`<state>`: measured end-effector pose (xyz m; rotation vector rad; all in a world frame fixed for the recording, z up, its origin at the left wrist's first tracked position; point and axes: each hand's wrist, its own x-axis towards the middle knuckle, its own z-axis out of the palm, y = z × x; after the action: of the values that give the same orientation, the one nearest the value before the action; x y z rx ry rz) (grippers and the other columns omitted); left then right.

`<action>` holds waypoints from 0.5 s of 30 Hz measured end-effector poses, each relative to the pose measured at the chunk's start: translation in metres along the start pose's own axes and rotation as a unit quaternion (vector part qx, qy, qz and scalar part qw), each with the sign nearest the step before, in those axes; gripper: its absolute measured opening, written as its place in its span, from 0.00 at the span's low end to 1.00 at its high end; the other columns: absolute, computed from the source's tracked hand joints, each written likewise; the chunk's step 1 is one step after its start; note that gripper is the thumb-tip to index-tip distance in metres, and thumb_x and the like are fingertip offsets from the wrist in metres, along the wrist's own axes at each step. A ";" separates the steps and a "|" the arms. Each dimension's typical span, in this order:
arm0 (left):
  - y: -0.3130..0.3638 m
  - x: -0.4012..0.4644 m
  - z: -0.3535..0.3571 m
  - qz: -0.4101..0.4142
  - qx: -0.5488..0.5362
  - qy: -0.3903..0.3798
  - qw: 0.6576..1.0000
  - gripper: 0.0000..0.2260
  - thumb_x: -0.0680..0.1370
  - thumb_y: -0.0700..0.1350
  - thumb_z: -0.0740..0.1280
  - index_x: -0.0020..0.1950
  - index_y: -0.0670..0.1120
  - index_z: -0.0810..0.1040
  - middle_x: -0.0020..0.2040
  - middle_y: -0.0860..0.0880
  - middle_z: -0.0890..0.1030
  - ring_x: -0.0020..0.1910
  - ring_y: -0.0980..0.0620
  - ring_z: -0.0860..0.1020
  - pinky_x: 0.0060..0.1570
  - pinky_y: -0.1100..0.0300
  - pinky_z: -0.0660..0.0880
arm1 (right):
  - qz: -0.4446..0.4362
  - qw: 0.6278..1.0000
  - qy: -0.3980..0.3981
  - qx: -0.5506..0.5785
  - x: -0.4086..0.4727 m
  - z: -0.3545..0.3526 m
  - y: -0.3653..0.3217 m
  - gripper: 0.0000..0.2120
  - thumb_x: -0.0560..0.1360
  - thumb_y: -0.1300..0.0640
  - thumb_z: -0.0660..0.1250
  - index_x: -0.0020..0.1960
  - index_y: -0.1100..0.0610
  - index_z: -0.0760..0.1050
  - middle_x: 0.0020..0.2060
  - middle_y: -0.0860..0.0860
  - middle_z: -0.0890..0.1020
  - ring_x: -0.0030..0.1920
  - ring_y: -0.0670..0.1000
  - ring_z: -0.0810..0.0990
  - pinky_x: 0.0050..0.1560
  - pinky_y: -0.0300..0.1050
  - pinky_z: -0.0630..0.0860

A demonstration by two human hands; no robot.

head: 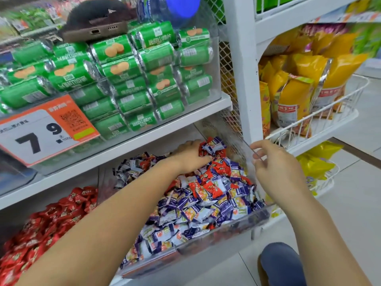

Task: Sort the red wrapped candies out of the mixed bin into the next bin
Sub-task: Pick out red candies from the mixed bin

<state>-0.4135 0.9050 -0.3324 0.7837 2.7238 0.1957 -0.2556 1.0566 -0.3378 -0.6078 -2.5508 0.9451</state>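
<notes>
— Nearest to us, what is showing?
— Two bare forearms are reaching forward from the bottom edge, with a blue-clad knee (280, 263) low on the right over the pale tiled floor (354, 193).
— And the setting, biggest things first?
— White shop shelving (132, 139) is filling the left and centre. Green biscuit rolls (123, 79) are stacking up on the upper shelf behind an orange price card (41, 131), and a phone (97, 29) is lying on top of them. To the right, wire baskets (321, 118) are holding yellow snack bags (299, 85).
— Where are the candies?
— On the lower shelf, a clear mixed bin (222, 234) is holding purple-and-white packets with red wrapped candies (214, 188) scattered among them, mostly toward the middle and back. Just left, the next bin (98, 182) is holding only red ones.
— The hands?
— The left hand (189, 157) is lying palm down at the back of the mixed bin, fingers curled into the pile; whether it is clamping a candy, I cannot tell. The right hand (274, 162) is hanging at the bin's right wall, thumb and fingers pinched together on its clear edge.
</notes>
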 end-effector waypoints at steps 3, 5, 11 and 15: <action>0.007 0.035 0.004 -0.040 -0.072 -0.040 0.996 0.36 0.75 0.62 0.64 0.77 0.49 0.53 0.76 0.47 0.58 0.73 0.47 0.61 0.65 0.58 0.62 | -0.013 1.000 -0.006 -0.010 0.002 0.000 0.004 0.15 0.77 0.60 0.62 0.62 0.49 0.71 0.51 0.47 0.79 0.46 0.50 0.78 0.40 0.44 0.71; 0.008 0.049 0.011 -0.044 -0.107 -0.084 0.990 0.41 0.72 0.66 0.65 0.77 0.50 0.53 0.76 0.49 0.58 0.73 0.48 0.61 0.66 0.59 0.61 | -0.021 1.000 -0.009 -0.014 0.001 -0.001 0.005 0.15 0.77 0.60 0.61 0.62 0.49 0.70 0.52 0.47 0.78 0.47 0.50 0.78 0.40 0.44 0.70; -0.007 0.067 0.034 -0.015 -0.069 -0.174 0.982 0.56 0.52 0.78 0.67 0.76 0.58 0.55 0.75 0.55 0.60 0.72 0.51 0.62 0.72 0.50 0.59 | -0.032 0.999 -0.007 -0.041 0.002 0.001 0.001 0.18 0.76 0.62 0.60 0.63 0.49 0.68 0.53 0.49 0.76 0.51 0.52 0.76 0.42 0.45 0.71; -0.008 0.056 0.024 0.014 -0.055 -0.185 0.981 0.41 0.67 0.64 0.71 0.74 0.49 0.62 0.72 0.52 0.65 0.70 0.51 0.65 0.69 0.56 0.61 | -0.031 0.999 -0.015 -0.030 0.000 -0.001 -0.001 0.18 0.76 0.63 0.60 0.63 0.49 0.68 0.54 0.50 0.75 0.51 0.53 0.76 0.44 0.47 0.72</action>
<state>-0.4551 0.9294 -0.3712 0.7426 2.3329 0.1835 -0.2553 1.0563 -0.3359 -0.5310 -2.6171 0.8646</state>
